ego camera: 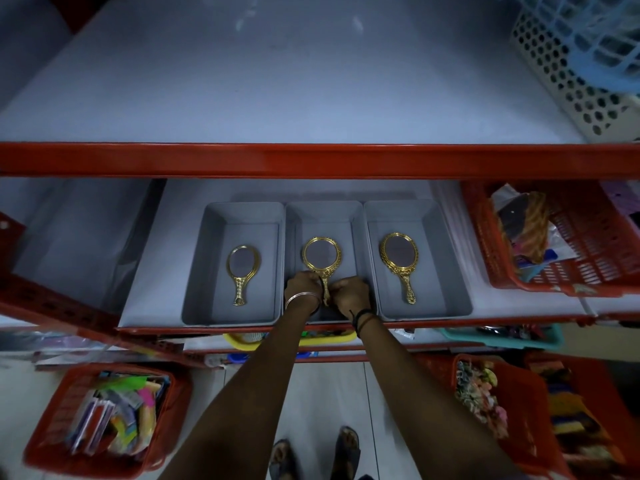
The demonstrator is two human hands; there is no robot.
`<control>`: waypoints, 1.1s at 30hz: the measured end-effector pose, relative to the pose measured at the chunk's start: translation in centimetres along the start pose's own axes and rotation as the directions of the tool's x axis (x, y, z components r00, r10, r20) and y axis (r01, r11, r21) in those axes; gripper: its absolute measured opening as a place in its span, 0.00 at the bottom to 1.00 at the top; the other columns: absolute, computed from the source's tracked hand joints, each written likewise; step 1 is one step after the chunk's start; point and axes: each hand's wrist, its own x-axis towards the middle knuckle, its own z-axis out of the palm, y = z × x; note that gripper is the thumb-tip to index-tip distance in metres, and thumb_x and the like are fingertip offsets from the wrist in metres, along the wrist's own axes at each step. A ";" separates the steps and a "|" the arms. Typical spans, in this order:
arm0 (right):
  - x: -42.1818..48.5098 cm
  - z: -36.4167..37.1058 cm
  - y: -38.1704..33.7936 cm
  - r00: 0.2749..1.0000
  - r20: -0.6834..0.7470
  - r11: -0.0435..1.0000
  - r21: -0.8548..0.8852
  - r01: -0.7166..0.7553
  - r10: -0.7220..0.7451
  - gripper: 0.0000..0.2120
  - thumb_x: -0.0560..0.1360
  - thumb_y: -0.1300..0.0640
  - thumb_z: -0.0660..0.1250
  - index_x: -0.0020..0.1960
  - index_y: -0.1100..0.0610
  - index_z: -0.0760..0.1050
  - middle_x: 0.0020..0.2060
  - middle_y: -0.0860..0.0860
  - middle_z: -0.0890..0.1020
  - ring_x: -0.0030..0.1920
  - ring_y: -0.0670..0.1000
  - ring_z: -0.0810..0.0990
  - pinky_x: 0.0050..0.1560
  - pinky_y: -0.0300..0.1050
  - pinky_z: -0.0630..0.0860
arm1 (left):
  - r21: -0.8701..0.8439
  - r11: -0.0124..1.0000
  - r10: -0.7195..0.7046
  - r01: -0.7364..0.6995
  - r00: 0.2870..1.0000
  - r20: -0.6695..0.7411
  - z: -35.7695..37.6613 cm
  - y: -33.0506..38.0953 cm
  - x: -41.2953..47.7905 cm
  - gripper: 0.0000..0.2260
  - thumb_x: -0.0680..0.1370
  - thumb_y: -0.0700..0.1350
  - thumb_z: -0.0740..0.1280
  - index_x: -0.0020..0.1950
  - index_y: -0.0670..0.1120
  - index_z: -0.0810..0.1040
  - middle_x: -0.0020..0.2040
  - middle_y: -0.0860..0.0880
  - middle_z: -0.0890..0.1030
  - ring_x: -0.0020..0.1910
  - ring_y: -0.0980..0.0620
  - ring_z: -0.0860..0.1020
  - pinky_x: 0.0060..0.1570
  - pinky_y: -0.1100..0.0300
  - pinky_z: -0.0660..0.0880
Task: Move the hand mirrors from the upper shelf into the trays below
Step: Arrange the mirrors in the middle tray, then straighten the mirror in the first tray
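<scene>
Gold handle of the middle mirror (322,256) is mostly hidden, pinched between the left hand (302,285) and right hand (349,295) inside the centre tray (290,237). Left mirror (243,268) and right mirror (399,261) lie flat in their own trays, walls well clear. The upper shelf (277,98) lies open.

Small shop: red-edged display shelving (311,161), red baskets (568,237) of packaged goods, stock bins on floor (104,417).
</scene>
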 end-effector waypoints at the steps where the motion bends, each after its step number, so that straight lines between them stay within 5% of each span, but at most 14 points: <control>1: 0.0 0.1 0.0 1.000 0.002 1.000 -0.020 0.017 -0.016 0.11 0.73 0.70 0.63 0.46 0.66 0.84 0.45 0.62 0.86 0.48 0.59 0.84 0.50 0.45 0.80 | 0.016 1.000 0.014 -0.014 1.000 -0.006 -0.1 0.1 -0.2 0.10 0.74 0.38 0.63 0.45 0.40 0.84 0.46 0.38 0.85 0.46 0.39 0.84 0.48 0.46 0.82; 15: 0.1 0.0 -0.6 1.000 -0.008 0.997 -0.076 -0.011 0.010 0.09 0.73 0.65 0.65 0.42 0.64 0.84 0.40 0.60 0.86 0.41 0.54 0.83 0.44 0.46 0.81 | 0.143 0.982 0.124 -0.121 0.992 -0.017 -0.8 0.7 -0.6 0.10 0.76 0.39 0.64 0.50 0.39 0.84 0.51 0.39 0.85 0.52 0.41 0.82 0.51 0.53 0.79; 19: -0.5 -1.4 -2.3 0.997 -0.074 1.000 -0.026 -0.006 0.004 0.09 0.72 0.65 0.64 0.39 0.66 0.83 0.36 0.58 0.83 0.38 0.52 0.78 0.36 0.41 0.74 | 0.180 0.952 0.273 -0.248 0.953 -0.133 -3.0 1.0 -0.9 0.14 0.76 0.35 0.61 0.55 0.42 0.83 0.54 0.39 0.84 0.54 0.38 0.81 0.56 0.51 0.78; 22: -1.0 -1.3 -4.5 0.988 -0.147 0.998 0.044 0.055 -0.048 0.10 0.72 0.67 0.62 0.42 0.66 0.82 0.40 0.57 0.83 0.44 0.53 0.80 0.40 0.41 0.75 | 0.124 0.930 0.366 -0.345 0.892 -0.265 -5.9 -0.1 -0.5 0.14 0.74 0.33 0.61 0.54 0.41 0.83 0.52 0.38 0.85 0.50 0.39 0.83 0.54 0.51 0.80; 27: -1.4 2.4 -8.1 0.977 -0.128 0.966 0.172 0.193 -0.172 0.10 0.74 0.65 0.64 0.53 0.67 0.80 0.52 0.62 0.84 0.54 0.58 0.81 0.56 0.45 0.75 | 0.114 0.971 0.239 -0.210 0.871 -0.430 -11.2 -2.9 -0.3 0.13 0.75 0.32 0.60 0.53 0.37 0.82 0.53 0.35 0.82 0.53 0.36 0.81 0.54 0.51 0.76; 31: -1.7 6.9 -9.9 0.959 -0.039 0.946 0.156 0.283 -0.280 0.08 0.72 0.68 0.65 0.47 0.68 0.81 0.39 0.59 0.84 0.35 0.48 0.78 0.46 0.43 0.77 | 0.166 0.986 0.051 0.012 0.926 -0.375 -13.6 -6.1 0.3 0.13 0.75 0.34 0.60 0.54 0.34 0.81 0.54 0.32 0.81 0.56 0.34 0.79 0.56 0.48 0.76; 33: -1.6 9.1 -10.1 0.966 0.044 0.965 0.076 0.253 -0.256 0.08 0.71 0.69 0.63 0.43 0.69 0.82 0.39 0.61 0.85 0.36 0.49 0.79 0.45 0.42 0.77 | 0.195 0.980 0.023 0.041 0.950 -0.312 -13.8 -7.0 0.4 0.12 0.76 0.35 0.61 0.54 0.33 0.81 0.54 0.33 0.82 0.57 0.36 0.79 0.58 0.49 0.75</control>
